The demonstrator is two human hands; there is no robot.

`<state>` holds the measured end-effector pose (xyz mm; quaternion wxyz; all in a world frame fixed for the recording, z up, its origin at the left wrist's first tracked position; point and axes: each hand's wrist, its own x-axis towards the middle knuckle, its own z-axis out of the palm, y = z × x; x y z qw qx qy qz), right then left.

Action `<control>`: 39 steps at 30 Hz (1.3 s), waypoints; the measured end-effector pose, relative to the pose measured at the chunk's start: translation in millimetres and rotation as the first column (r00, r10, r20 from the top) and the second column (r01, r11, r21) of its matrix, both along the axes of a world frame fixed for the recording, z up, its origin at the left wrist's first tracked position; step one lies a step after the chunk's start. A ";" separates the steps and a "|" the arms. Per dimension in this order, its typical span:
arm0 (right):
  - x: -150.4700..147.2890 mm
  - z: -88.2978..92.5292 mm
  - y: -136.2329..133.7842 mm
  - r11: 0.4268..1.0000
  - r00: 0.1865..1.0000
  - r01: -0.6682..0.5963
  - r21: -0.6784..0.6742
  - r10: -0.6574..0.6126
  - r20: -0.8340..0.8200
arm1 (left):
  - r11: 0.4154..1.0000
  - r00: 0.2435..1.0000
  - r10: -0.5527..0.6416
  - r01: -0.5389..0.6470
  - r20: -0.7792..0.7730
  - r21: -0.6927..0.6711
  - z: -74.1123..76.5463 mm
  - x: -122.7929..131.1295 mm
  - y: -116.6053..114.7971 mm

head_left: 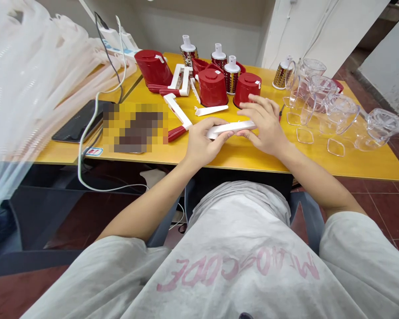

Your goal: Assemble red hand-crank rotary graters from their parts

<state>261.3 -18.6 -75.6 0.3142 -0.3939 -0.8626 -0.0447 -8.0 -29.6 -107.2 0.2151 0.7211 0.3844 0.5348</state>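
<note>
A bar (232,128) is sitting between the left fingers (223,139) and the right fingers (257,103), over the front of the tabletop (226,159). Behind it, two cups (213,87) are standing side by side, with grater drums (232,79) standing behind them. A lever (213,110) is lying before the left one. A crank handle (178,111) is lying left of that, and another cup (154,68) is standing farther back. A tablet (81,122) is lying farther left, with bags (36,84) spreading left of it and a cable (96,106) hanging over the front edge. On the right, hoppers (343,107) are standing in a line, and one more grater drum (282,74) is standing just left of the back one.

Bright, diffuse light; soft shadows; edges stretched.
</note>
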 end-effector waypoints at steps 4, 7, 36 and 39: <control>7.0 2.5 8.4 0.997 0.993 -0.073 -0.016 0.071 -0.094 | 0.999 0.989 -0.018 0.025 0.145 -0.042 -1.7 2.2 1.2; 14.0 4.6 11.3 0.987 0.981 -0.143 -0.069 0.132 -0.144 | 0.969 0.958 -0.101 0.156 0.267 -0.194 -2.0 0.9 3.4; 3.8 14.4 -9.4 0.928 0.988 -0.126 -0.350 0.147 0.034 | 0.976 0.980 -0.192 0.185 -0.049 -0.114 5.7 -4.6 -7.7; 1.5 13.2 -9.1 0.925 0.991 -0.119 -0.360 0.135 0.018 | 0.980 0.985 -0.170 0.166 -0.035 -0.107 3.9 -3.9 -7.8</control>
